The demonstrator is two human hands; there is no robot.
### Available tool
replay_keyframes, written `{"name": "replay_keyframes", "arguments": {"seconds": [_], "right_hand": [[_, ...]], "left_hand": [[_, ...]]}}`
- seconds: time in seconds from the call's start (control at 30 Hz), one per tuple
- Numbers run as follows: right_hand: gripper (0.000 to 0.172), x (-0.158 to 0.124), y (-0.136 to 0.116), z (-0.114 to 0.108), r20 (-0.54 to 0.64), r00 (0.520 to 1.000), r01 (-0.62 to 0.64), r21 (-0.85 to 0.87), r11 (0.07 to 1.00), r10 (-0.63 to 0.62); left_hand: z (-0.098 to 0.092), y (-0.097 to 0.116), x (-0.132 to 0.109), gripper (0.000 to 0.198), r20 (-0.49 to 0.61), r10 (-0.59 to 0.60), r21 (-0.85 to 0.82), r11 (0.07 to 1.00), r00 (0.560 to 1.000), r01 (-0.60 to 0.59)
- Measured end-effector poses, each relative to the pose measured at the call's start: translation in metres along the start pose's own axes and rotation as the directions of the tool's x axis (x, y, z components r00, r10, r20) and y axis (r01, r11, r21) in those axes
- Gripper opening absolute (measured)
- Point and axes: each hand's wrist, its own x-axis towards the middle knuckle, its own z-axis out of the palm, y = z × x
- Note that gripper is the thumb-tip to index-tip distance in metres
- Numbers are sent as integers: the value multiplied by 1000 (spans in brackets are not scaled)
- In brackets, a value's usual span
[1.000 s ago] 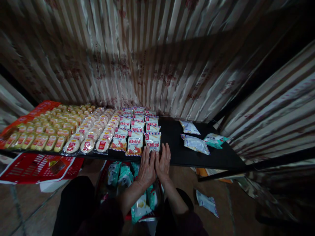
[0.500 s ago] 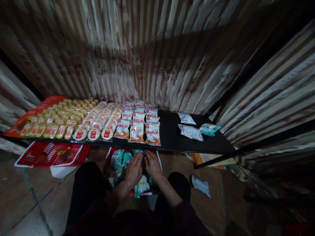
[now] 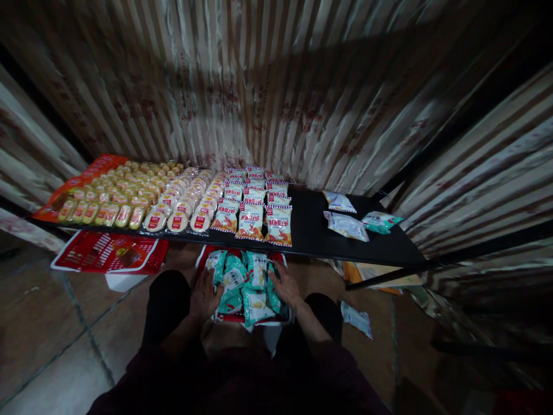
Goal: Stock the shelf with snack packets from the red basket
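Observation:
A red box (image 3: 203,257) full of teal snack packets (image 3: 246,282) stands on the floor between my knees. My left hand (image 3: 204,297) curls over the box's left edge and my right hand (image 3: 286,285) holds its right side, fingers bent against the packets. Above it a low black table (image 3: 319,233) carries rows of red-and-white snack packets (image 3: 253,210), round biscuit packs (image 3: 181,204) and yellow packs (image 3: 108,199).
Two white packets (image 3: 345,226) and one teal packet (image 3: 380,221) lie loose on the table's right part. A red flat carton (image 3: 108,253) sits under the table at left. A loose packet (image 3: 356,319) lies on the tiled floor at right. Striped curtains surround the table.
My hands have come down from the front row of red-and-white packets on the table to the sides of the box on the floor. The view has tilted down.

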Motion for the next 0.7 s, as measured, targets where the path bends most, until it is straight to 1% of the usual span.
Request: {"name": "replay_keyframes", "arguments": {"seconds": [0.03,0.1,0.2,0.27,0.37,0.43,0.57,0.63,0.7], "right_hand": [[50,-1,1,6,13,1000,2,8,1000,-2],[54,-3,-2,17,25,1000,-1,6,1000,1],[56,-2,-8,24,36,999,18,12,1000,-19],[56,1,-8,23,19,1000,11,48,999,-12],[51,2,-2,19,-24,997,-74,118,990,77],[49,2,2,18,-10,993,-114,148,982,117],[51,6,3,20,41,984,-176,174,969,172],[53,10,1,20,69,978,-205,176,963,195],[56,15,-1,21,110,976,-202,169,965,185]], "left_hand": [[5,4,-1,49,41,-44,2,999,998,44],[10,17,2,49,112,-75,1,997,991,76],[8,33,14,45,166,-90,-2,996,982,91],[5,34,21,44,181,-93,-2,996,979,94],[5,24,27,44,181,-132,-1,991,974,135],[9,14,26,42,188,-146,-8,989,971,150],[17,2,27,35,237,-20,-56,998,971,34],[20,-1,31,27,248,25,-71,997,968,-7],[21,-3,38,17,267,64,-81,996,962,-44]]}}
